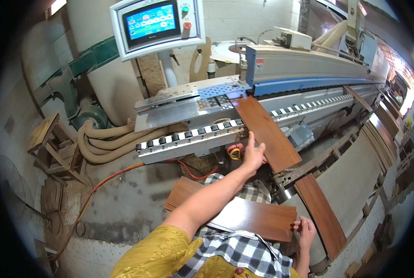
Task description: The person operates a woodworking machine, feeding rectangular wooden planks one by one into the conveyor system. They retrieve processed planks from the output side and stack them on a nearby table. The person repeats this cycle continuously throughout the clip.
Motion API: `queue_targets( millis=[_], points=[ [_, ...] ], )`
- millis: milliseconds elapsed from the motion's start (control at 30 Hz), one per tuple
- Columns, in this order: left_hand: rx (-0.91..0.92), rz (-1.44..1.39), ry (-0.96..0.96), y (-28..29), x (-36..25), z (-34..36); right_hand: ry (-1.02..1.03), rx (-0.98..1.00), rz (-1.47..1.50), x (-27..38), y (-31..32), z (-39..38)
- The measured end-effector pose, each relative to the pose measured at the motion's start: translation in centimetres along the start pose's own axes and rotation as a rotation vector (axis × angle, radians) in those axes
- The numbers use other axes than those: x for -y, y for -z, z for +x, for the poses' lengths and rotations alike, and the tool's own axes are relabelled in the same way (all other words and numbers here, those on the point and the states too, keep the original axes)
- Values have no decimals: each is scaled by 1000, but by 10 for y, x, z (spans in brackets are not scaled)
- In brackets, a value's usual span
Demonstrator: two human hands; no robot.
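Observation:
A reddish-brown wooden board lies across the roller track of a long machine, its far end at the blue guard. My left hand is at the board's left edge, index finger stretched forward and thumb apart, touching it without wrapping round it. Across my lap rests a small stack of similar boards, partly hidden under my left forearm. My right hand is beside the stack's right end, fingers loosely bent and nothing seen in them. Another brown board lies on a grey belt to the right.
A control panel with a lit screen stands at the upper left. The roller track runs along the machine. Thick hoses, a wooden stool and an orange cable are on the left. The grey belt is at right.

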State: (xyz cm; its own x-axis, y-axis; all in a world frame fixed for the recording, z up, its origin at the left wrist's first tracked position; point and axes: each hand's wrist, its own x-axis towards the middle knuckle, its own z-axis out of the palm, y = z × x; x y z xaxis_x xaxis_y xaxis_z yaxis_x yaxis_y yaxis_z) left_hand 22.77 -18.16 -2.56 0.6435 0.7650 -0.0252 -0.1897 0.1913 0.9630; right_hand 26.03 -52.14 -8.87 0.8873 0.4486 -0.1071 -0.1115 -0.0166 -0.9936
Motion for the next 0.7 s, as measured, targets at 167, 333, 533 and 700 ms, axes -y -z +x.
queue_targets(
  millis=[167, 333, 533, 700],
  points=[
    [219, 30, 108, -1, -11, 2, 174, -135, -209, -39, 20, 6],
    [-80, 1066, -548, 77, -40, -82, 118, -105, -268, -97, 63, 33],
    [-472, 1499, -198, 199, -27, -181, -82, 81, -382, -104, 65, 29],
    [-352, 1229, 68, 213, -25, -219, 111, 72, -363, -88, 41, 27]
  ],
)
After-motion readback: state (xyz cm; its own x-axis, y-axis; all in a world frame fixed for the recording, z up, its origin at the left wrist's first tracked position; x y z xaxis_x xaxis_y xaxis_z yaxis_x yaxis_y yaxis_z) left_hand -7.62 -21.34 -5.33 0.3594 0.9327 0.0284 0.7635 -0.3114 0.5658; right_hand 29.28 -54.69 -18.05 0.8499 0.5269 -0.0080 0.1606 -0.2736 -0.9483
